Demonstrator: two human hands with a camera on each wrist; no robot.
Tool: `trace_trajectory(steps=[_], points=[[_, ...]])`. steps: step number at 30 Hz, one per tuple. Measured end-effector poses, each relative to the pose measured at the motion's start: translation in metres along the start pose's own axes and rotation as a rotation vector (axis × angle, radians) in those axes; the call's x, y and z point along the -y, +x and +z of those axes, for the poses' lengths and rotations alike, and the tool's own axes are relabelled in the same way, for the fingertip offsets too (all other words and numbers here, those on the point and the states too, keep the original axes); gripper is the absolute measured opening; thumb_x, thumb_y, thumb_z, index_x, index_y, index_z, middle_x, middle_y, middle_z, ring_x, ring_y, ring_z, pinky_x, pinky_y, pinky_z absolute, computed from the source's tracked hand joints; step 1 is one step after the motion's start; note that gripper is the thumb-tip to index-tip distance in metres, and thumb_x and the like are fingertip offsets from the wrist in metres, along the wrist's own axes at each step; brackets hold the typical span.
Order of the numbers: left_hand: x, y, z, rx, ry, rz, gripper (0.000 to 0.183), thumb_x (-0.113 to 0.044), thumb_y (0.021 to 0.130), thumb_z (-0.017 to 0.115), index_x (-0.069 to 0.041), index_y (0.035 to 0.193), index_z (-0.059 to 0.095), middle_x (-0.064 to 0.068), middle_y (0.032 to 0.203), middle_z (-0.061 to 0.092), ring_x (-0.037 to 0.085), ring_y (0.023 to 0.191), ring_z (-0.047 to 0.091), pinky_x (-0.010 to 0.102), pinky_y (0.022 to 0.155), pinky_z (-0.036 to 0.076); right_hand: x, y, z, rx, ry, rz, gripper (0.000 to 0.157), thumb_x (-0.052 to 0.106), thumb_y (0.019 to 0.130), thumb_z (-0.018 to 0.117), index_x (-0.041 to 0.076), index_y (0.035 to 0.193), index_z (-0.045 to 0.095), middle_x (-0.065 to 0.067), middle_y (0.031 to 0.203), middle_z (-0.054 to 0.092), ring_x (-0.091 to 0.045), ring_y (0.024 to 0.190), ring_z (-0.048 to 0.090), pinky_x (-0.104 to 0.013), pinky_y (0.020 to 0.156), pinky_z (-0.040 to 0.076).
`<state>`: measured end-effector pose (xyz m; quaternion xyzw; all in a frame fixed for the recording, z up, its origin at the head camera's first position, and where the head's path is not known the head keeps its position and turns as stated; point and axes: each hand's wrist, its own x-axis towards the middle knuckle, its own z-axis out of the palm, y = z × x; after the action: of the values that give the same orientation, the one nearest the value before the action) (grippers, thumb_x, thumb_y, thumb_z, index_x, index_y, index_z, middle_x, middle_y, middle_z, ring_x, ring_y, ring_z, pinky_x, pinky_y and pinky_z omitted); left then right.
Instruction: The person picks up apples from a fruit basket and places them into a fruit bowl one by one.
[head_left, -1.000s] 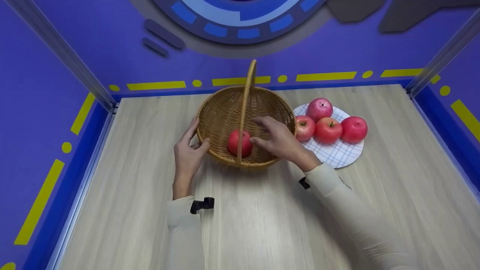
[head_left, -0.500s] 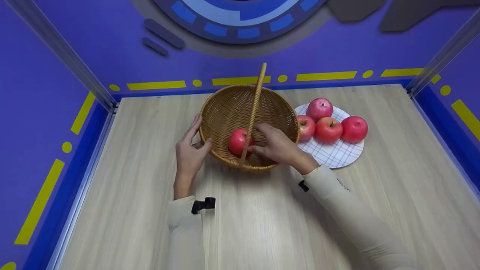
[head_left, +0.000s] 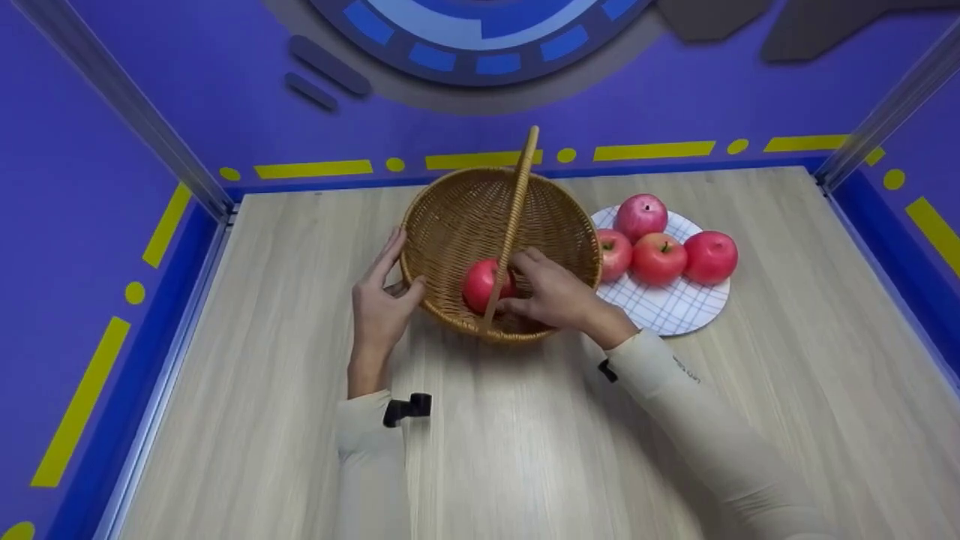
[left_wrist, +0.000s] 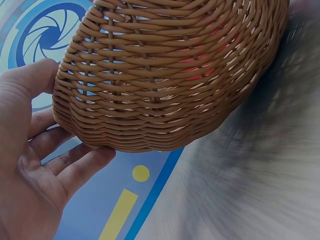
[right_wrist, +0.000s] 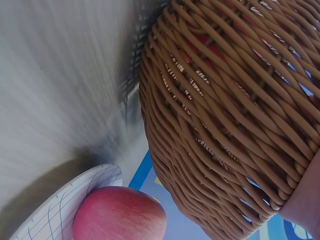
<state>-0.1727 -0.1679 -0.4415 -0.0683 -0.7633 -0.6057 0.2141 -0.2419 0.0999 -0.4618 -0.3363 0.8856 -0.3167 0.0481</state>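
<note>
A brown wicker basket [head_left: 450,217] with a tall handle [head_left: 517,195] stands at the back middle of the table, one red apple [head_left: 481,285] lying inside it. My left hand [head_left: 381,304] holds the basket's left side, thumb on the near rim and fingers along the outer wall. In the left wrist view the thumb and fingers of that hand [left_wrist: 45,165] are spread at the rim. My right hand [head_left: 555,292] reaches over the right rim into the basket, thumb and fingers about the apple's right side. The handle crosses in front of the apple; the lower fingers are partly hidden.
Right of the basket lies a round white plate [head_left: 675,311] with a blue check pattern, carrying several red apples [head_left: 659,259]. The basket's right rim overlaps the leftmost apple [head_left: 615,255]. Blue panels [head_left: 330,135] stand behind and at both sides of the wooden table [head_left: 480,450].
The basket has shifted slightly right and its handle has swung right. My right hand has moved lower into the basket and closed in on the apple. The left hand has barely moved.
</note>
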Motion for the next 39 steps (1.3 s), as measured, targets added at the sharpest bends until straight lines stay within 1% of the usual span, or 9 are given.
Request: trace_trajectory(steps=[5,10,12,15,19,25,29,36,39], points=[[0.003,0.000,0.001,0.002,-0.010,-0.010,0.064,0.013,0.089,0.070,0.007,0.151,0.054,0.022,0.160,0.046,0.038,0.143,0.050,0.052,0.097,0.057,0.002,-0.002,0.001,0.017,-0.064,0.069,0.059,0.036,0.096,0.081,0.002,0.139,0.059,-0.017,0.121,0.055,-0.029,0.099,0.058,-0.046,0.086,0.055],[0.008,0.000,0.001,0.004,-0.011,-0.020,0.064,0.010,0.089,0.069,0.007,0.151,0.053,0.020,0.161,0.046,0.038,0.144,0.050,0.047,0.097,0.058,0.002,0.000,0.001,0.067,-0.060,0.029,0.073,0.037,0.096,0.081,0.002,0.153,0.051,-0.020,0.149,0.053,-0.034,0.132,0.056,-0.048,0.111,0.048],[0.006,-0.001,0.000,0.002,-0.010,-0.016,0.064,0.011,0.089,0.069,0.007,0.151,0.054,0.021,0.160,0.047,0.037,0.143,0.050,0.048,0.096,0.058,0.002,0.001,0.001,0.072,-0.050,0.014,0.074,0.037,0.096,0.081,0.003,0.153,0.050,-0.021,0.151,0.052,-0.034,0.136,0.054,-0.049,0.114,0.045],[0.002,-0.001,0.000,0.004,-0.008,-0.017,0.062,0.012,0.089,0.070,0.007,0.150,0.055,0.021,0.160,0.047,0.036,0.143,0.051,0.047,0.095,0.059,0.002,0.001,0.001,0.052,-0.053,0.043,0.065,0.039,0.096,0.081,0.003,0.143,0.057,-0.020,0.132,0.058,-0.033,0.115,0.062,-0.047,0.099,0.053],[0.003,-0.002,0.000,0.008,0.002,-0.018,0.062,0.012,0.091,0.070,0.006,0.151,0.055,0.021,0.160,0.047,0.036,0.144,0.050,0.052,0.096,0.058,0.002,-0.001,0.002,0.024,-0.088,0.101,0.060,0.042,0.095,0.081,0.003,0.136,0.060,-0.016,0.113,0.054,-0.031,0.092,0.059,-0.048,0.082,0.054],[0.029,0.001,0.002,0.002,0.000,-0.007,0.066,0.014,0.090,0.071,0.005,0.152,0.053,0.019,0.161,0.046,0.037,0.144,0.049,0.058,0.096,0.056,0.002,0.000,0.003,0.035,-0.070,0.109,0.075,0.044,0.093,0.083,0.002,0.148,0.053,-0.019,0.131,0.060,-0.035,0.116,0.064,-0.051,0.102,0.053],[0.041,0.002,0.001,-0.002,-0.005,-0.006,0.068,0.011,0.090,0.074,-0.001,0.154,0.054,0.011,0.163,0.046,0.034,0.145,0.049,0.055,0.096,0.057,0.001,0.000,0.002,0.036,-0.024,0.085,0.077,0.040,0.091,0.085,0.001,0.147,0.050,-0.021,0.126,0.067,-0.036,0.117,0.066,-0.051,0.100,0.054],[0.042,0.003,-0.001,0.013,-0.011,0.003,0.066,0.004,0.092,0.075,-0.008,0.154,0.057,0.000,0.162,0.048,0.023,0.144,0.051,0.041,0.096,0.059,0.000,0.000,0.002,0.002,-0.031,0.076,0.080,0.033,0.084,0.092,0.000,0.147,0.055,-0.020,0.134,0.062,-0.037,0.123,0.062,-0.050,0.106,0.051],[0.041,0.002,-0.001,0.016,-0.010,-0.005,0.066,0.004,0.092,0.075,-0.008,0.155,0.056,-0.001,0.163,0.048,0.023,0.144,0.050,0.041,0.097,0.058,0.000,0.000,0.002,-0.031,-0.046,0.065,0.079,0.029,0.082,0.093,0.000,0.146,0.056,-0.019,0.131,0.060,-0.037,0.119,0.063,-0.051,0.104,0.053]])
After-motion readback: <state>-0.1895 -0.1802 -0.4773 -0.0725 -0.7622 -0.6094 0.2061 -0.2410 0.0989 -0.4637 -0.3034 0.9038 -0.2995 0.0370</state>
